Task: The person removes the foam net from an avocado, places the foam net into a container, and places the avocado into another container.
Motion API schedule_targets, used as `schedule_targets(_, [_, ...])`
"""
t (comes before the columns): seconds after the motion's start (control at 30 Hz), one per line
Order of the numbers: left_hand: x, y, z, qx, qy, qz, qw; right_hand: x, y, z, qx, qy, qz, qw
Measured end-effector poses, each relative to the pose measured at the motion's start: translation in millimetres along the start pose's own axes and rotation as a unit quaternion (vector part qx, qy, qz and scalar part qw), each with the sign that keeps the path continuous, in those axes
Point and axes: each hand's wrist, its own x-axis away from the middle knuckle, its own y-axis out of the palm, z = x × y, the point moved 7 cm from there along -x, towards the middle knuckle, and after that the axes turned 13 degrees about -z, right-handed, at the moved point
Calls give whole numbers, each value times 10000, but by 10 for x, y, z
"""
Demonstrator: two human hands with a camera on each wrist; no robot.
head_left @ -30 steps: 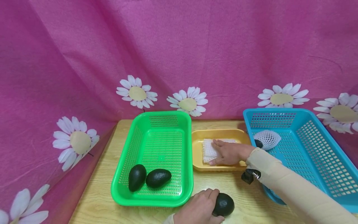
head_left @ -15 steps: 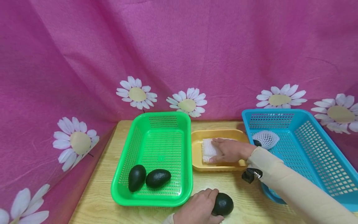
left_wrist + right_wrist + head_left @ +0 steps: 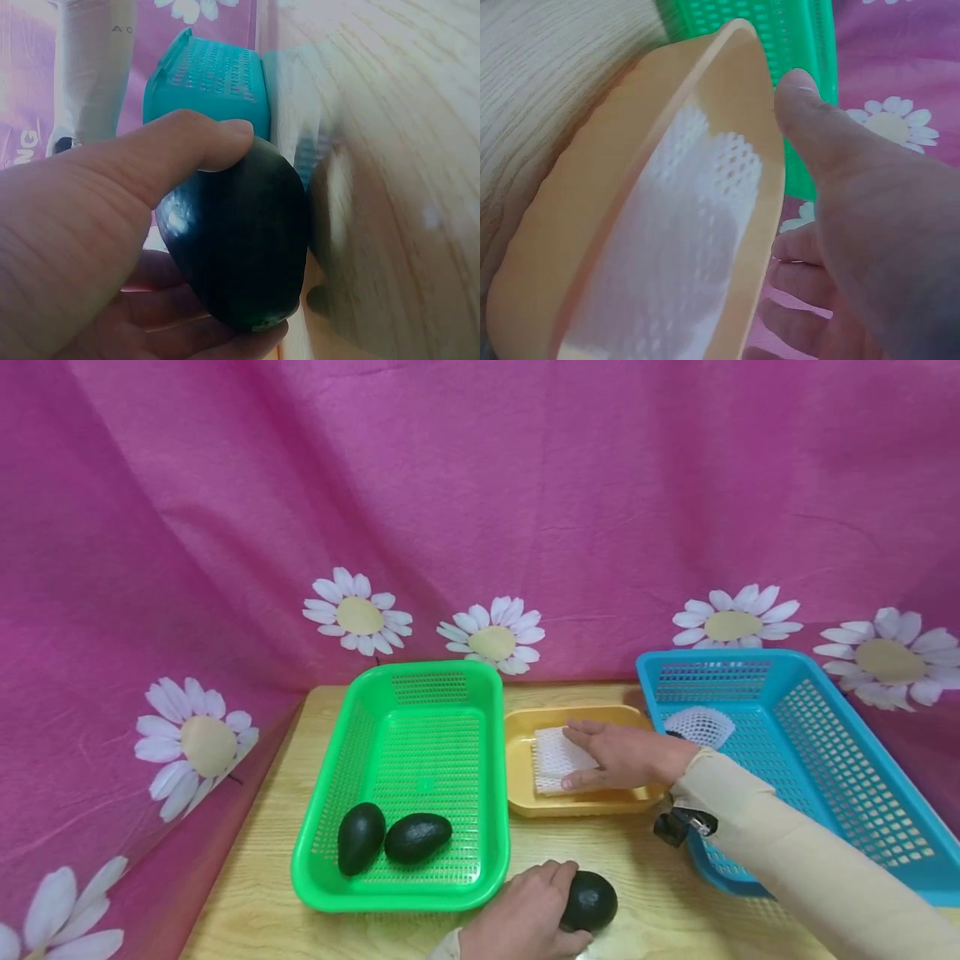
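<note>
My left hand [image 3: 521,914] grips a dark avocado [image 3: 590,902] low over the wooden table, in front of the yellow tray. In the left wrist view the thumb lies over the top of the avocado [image 3: 244,232] and the fingers curl beneath. My right hand [image 3: 626,757] is above the yellow tray [image 3: 521,793], over white foam netting [image 3: 551,764] lying flat inside. The right wrist view shows this hand [image 3: 855,217] with thumb and fingers apart, nothing between them, and the netting [image 3: 667,247] lower in the tray.
At the left, a green basket [image 3: 303,868] holds two bare avocados [image 3: 417,837] near its front. A blue basket [image 3: 806,693] on the right contains a netted avocado [image 3: 701,727], partly behind my right wrist. Behind the table hangs a pink flowered cloth [image 3: 480,485].
My right hand has drawn slightly right and back off the netting, so more of it shows. The left hand keeps its grip on the avocado. The head view has shifted a little.
</note>
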Motion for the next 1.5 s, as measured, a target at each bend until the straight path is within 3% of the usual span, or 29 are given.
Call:
schedule_targets(0.63, [15, 10, 7, -4, 114, 215, 9997, 406, -56, -175, 158, -327, 310, 9989])
schedule_targets(0.93, [7, 54, 35, -108, 295, 24, 9995, 674, 53, -284, 221, -565, 654, 9960])
schedule_targets(1.17, [-8, 46, 43, -158, 396, 82, 9991, 774, 192, -368, 213, -673, 696, 9951])
schedule_targets(1.5, [-11, 31, 58, -34, 365, 32, 9993, 867, 383, -511, 757, -966, 1190, 9853])
